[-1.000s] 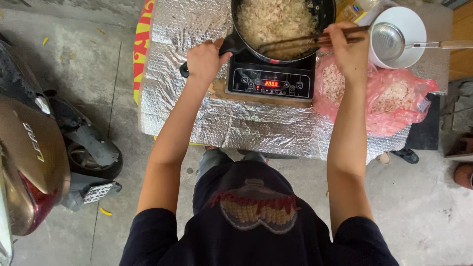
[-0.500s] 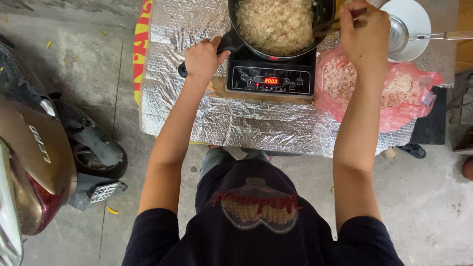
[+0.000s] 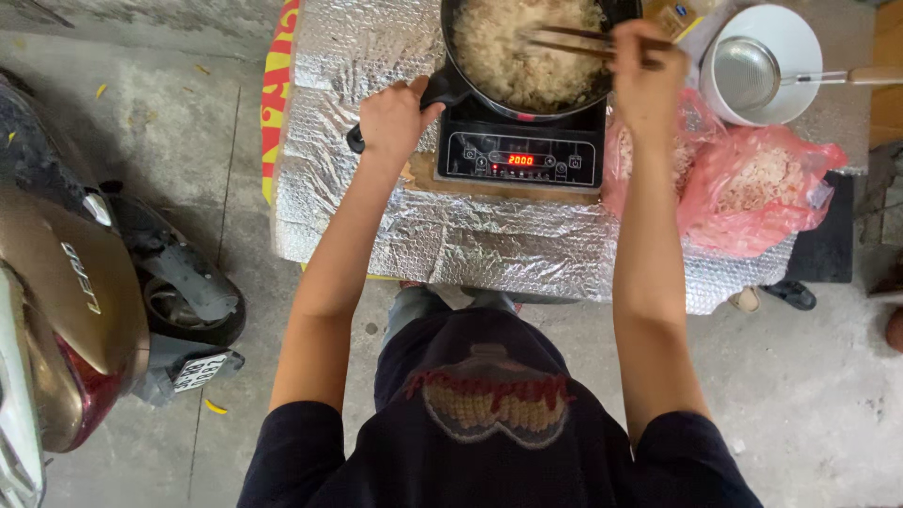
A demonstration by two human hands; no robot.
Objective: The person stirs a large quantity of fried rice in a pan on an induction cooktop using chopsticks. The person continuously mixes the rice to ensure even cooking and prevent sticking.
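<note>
A black pan [image 3: 458, 83] full of pale frying food [image 3: 513, 47] sits on a black induction cooker [image 3: 522, 150] with a lit red display. My left hand [image 3: 393, 118] grips the pan's black handle at its left side. My right hand [image 3: 644, 75] holds long wooden chopsticks [image 3: 564, 39], whose tips reach leftward into the food. The cooker stands on a table wrapped in silver foil [image 3: 423, 235].
A pink plastic bag [image 3: 762, 193] of pale food lies right of the cooker. A white bowl [image 3: 785, 38] with a metal strainer [image 3: 748, 71] stands at the back right. A scooter [image 3: 85, 310] is parked on the concrete floor at the left. Sandals [image 3: 790, 293] lie under the table's right edge.
My right hand has swung the chopsticks from the pan's right rim up and over the food. My left hand has stayed on the handle.
</note>
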